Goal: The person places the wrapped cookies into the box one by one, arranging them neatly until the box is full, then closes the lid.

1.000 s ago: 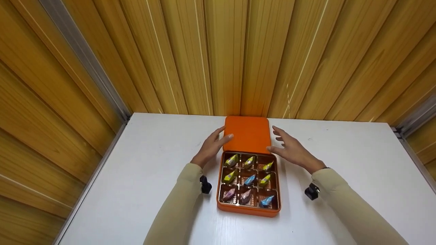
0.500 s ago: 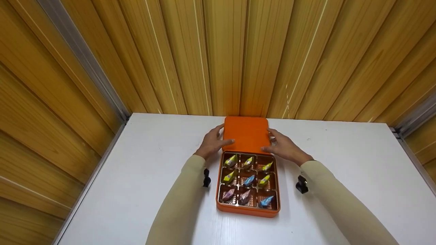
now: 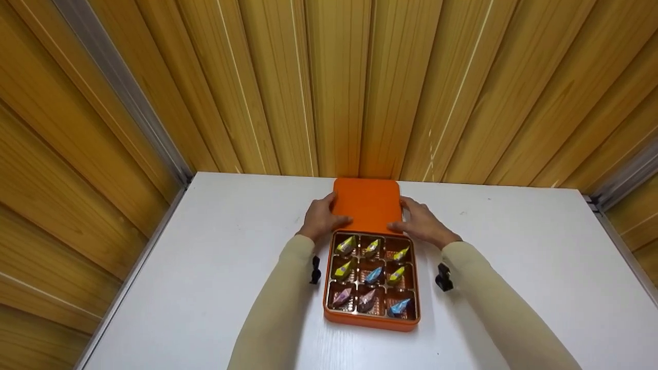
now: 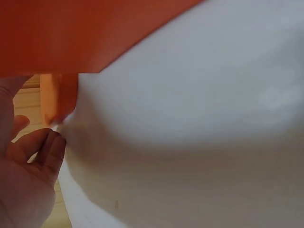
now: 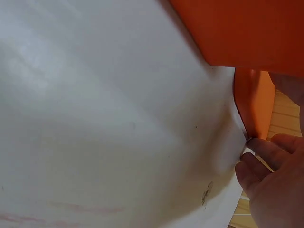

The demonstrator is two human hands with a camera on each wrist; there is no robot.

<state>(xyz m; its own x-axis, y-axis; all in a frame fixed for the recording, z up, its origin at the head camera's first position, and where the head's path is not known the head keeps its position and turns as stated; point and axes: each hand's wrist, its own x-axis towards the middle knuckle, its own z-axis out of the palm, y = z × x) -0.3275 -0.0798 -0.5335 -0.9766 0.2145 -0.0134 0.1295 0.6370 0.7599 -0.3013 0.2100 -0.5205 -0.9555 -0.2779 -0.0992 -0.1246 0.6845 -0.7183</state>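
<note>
An orange tin lid (image 3: 367,205) lies flat behind the orange tin (image 3: 370,322), close against its far edge. My left hand (image 3: 320,218) grips the lid's left side, thumb over the top and fingers along the edge. On the opposite side my right hand (image 3: 424,223) holds it the same way. Both wrist views show fingertips low at the lid's side wall. Inside the tin, a brown divided tray carries wrapped candies, one per compartment: yellow-green ones (image 3: 346,245), blue ones (image 3: 374,275) and pinkish ones (image 3: 342,296).
The tin and lid are on a white table (image 3: 247,288). A wood-patterned panel wall (image 3: 339,92) rises right behind the lid at the table's back edge. Metal frame rails (image 3: 149,123) run up the left corner. Black wrist cameras (image 3: 443,277) sit on both wrists.
Both hands have closed in from the sides; the right moved left to the lid, and the fingers now grip its edges. The lid has stayed behind the tin.
</note>
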